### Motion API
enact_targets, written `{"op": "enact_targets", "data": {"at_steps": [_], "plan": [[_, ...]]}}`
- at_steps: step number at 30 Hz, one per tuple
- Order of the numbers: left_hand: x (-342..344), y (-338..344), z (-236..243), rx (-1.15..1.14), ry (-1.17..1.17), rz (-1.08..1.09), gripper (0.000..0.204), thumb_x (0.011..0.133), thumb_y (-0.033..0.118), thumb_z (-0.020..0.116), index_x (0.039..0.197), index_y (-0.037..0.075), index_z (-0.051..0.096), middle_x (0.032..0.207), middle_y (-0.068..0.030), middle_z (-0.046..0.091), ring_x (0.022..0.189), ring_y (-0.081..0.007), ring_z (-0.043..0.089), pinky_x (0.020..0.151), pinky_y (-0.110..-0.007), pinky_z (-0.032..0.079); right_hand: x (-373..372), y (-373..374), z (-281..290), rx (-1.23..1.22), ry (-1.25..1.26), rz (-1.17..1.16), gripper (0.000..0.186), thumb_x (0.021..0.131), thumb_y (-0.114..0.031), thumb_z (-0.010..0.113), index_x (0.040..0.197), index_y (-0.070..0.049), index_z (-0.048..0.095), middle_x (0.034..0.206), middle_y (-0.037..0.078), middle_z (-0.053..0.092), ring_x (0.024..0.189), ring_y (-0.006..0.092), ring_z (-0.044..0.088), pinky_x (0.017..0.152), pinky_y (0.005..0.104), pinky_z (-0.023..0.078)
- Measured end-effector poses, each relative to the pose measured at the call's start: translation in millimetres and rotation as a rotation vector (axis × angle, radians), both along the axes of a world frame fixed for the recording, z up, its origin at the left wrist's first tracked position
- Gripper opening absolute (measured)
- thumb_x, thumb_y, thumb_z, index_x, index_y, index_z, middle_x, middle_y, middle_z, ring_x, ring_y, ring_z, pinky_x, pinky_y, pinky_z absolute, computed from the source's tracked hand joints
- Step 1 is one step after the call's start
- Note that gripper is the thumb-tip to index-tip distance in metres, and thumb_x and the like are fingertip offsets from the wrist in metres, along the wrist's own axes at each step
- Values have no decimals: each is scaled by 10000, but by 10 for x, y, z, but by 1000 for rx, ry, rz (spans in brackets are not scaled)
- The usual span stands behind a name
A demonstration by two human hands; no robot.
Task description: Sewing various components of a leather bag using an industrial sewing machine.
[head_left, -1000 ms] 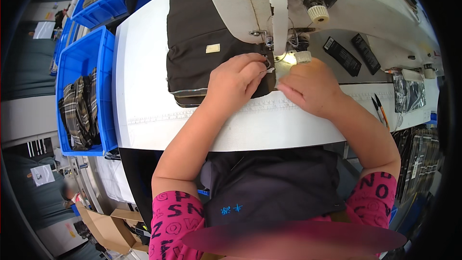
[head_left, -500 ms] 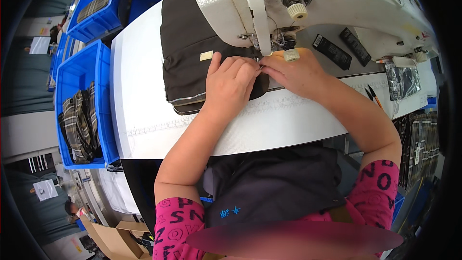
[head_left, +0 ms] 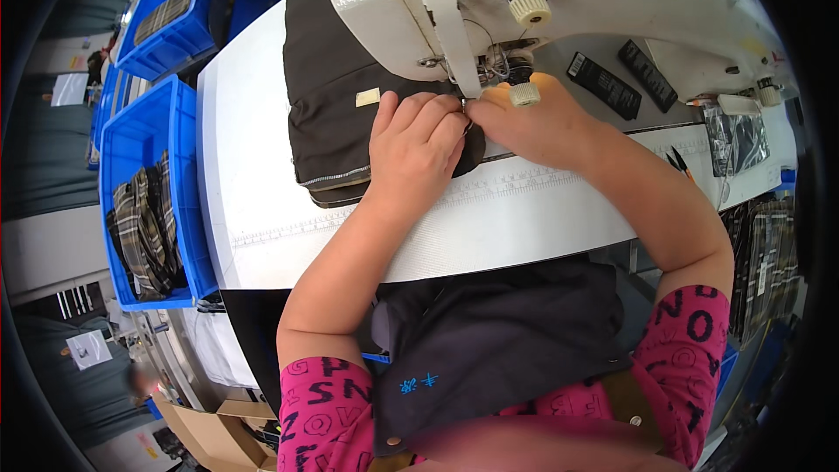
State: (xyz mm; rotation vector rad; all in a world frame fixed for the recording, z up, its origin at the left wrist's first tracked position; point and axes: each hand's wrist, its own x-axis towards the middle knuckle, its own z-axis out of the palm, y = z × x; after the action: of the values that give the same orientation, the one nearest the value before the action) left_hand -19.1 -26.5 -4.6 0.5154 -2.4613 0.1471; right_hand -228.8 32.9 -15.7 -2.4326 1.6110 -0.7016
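Observation:
A dark brown cloth piece (head_left: 325,61), with a zipper along its near edge and a small cream patch, lies under the head of a white sewing machine (head_left: 376,26). My left hand (head_left: 418,140) rests on its right part, thumb raised, with the other fingers bent together at the cloth's edge beside the needle. From the other side my right hand (head_left: 535,127) pinches the edge close to the presser foot, its fingertips nearly meeting the left ones. The machine and my fingers hide the needle point and the exact bit of cloth held.
Left of the white table (head_left: 253,149) stands a blue bin (head_left: 185,201) holding folded plaid cloth (head_left: 144,236). Two black packets (head_left: 605,85) lie right of the needle. Pens (head_left: 677,163) and a clear plastic bag (head_left: 737,140) sit farther right, near hanging plaid cloth (head_left: 769,253).
The view has shifted a little, so the machine head appears farther left. My right fingers have drawn in more closely at the cloth's edge; my left hand keeps its place on the cloth.

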Motion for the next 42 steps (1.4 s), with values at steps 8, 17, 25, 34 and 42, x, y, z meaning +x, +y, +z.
{"op": "enact_targets", "data": {"at_steps": [8, 17, 25, 34, 42], "plan": [[97, 58, -42, 126, -80, -85, 297, 686, 66, 796, 968, 113, 718, 1046, 23, 696, 977, -204, 640, 867, -377, 509, 24, 216, 30, -290, 298, 140, 115, 780, -129, 688, 891, -109, 664, 758, 2, 549, 738, 200, 639, 666, 371, 521], [97, 67, -41, 230, -26, -71, 394, 617, 19, 800, 999, 111, 767, 1026, 9, 736, 894, -229, 659, 778, -341, 566, 160, 475, 14, -197, 359, 203, 383, 844, -118, 654, 1203, -23, 745, 721, 9, 578, 668, 190, 588, 617, 348, 439], [93, 65, -68, 104, -52, -132, 337, 692, 90, 756, 1027, 57, 738, 1044, -17, 696, 911, -212, 638, 813, -359, 521, 192, 483, 57, -132, 373, 206, 384, 839, -118, 661, 1200, -19, 748, 695, 9, 572, 649, 189, 583, 607, 347, 431], [88, 128, -9, 197, -47, -65, 420, 672, 2, 784, 1084, 81, 768, 1071, -5, 726, 916, -227, 662, 796, -337, 576, 161, 462, 36, -128, 308, 193, 364, 846, -105, 647, 1185, -18, 744, 723, 15, 565, 675, 196, 595, 626, 359, 452], [14, -18, -47, 141, -43, -46, 395, 710, 65, 736, 1103, 30, 741, 1077, -36, 716, 960, -219, 649, 862, -364, 547, 165, 324, 29, -144, 249, 119, 257, 860, -88, 656, 1098, -7, 714, 788, 57, 627, 725, 234, 668, 621, 390, 518]]}}
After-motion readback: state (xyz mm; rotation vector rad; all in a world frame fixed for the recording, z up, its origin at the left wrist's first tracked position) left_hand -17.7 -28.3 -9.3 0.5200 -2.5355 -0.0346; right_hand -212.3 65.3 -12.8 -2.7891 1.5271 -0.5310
